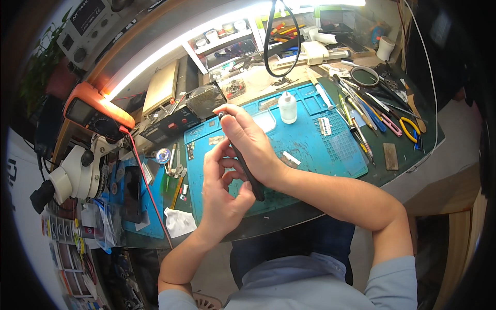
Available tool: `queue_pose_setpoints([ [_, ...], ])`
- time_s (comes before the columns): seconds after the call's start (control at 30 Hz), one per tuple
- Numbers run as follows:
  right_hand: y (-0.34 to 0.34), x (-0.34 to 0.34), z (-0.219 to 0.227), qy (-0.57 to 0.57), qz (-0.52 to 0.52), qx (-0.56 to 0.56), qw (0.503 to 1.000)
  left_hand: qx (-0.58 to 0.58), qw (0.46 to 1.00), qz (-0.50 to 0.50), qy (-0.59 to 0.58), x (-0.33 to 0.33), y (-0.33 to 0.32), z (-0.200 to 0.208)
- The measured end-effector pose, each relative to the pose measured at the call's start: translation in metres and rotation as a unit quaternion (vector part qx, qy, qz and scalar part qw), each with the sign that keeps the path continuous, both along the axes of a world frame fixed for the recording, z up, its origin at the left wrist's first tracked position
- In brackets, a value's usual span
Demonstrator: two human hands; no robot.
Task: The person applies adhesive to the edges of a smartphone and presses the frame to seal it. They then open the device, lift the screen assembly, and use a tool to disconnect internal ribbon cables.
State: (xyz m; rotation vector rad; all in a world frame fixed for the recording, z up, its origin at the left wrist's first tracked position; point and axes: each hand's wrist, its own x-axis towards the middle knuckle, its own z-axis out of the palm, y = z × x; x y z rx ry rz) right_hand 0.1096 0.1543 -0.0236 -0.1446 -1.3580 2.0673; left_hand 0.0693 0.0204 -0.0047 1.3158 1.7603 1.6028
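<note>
Above the blue work mat (315, 150) I have a long, slim black object (247, 170) in both hands; its exact kind I cannot make out. It slants from upper left to lower right. My right hand (253, 147) is closed on its upper part, thumb and fingers near the top end. Lower down, my left hand (219, 188) curls its fingers against the side, with the thumb by the bottom end. Part of the object is hidden by the fingers. On the mat beyond stand a white dropper bottle (287, 108) and, farther right, a razor blade (324, 126).
A small white piece (291, 158) lies on the mat. At left are an orange multimeter (98, 112) with a red lead, a white microscope part (77, 173) and a white cloth (179, 222). Tweezers, pliers (409, 129) and other hand tools crowd the right. A black cable loop (266, 46) hangs above.
</note>
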Motion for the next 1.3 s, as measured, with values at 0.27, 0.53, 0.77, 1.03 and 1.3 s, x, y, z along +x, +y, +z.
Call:
queue_pose_setpoints([
  [0.27,-0.0014,-0.0042,-0.0023,0.02,0.017,0.025,0.999,0.014,1.0,0.023,0.0,-0.0016,0.0025,0.0039],
  [0.53,0.0004,-0.005,-0.0046,0.008,0.004,0.052,0.999,0.01,1.0,0.029,0.0,-0.0035,0.0044,0.007],
  [0.77,0.0021,-0.0066,-0.0061,0.021,0.023,0.047,0.998,0.022,0.999,0.03,-0.007,-0.0047,0.0054,0.0065],
  [1.03,-0.0034,-0.003,0.0012,0.035,0.043,-0.002,0.998,0.032,0.999,0.038,-0.01,-0.0061,0.0061,0.0055],
  [1.3,-0.0004,-0.006,-0.0044,0.018,0.021,0.033,0.999,0.038,0.998,0.044,-0.011,-0.0085,0.0082,0.0074],
])
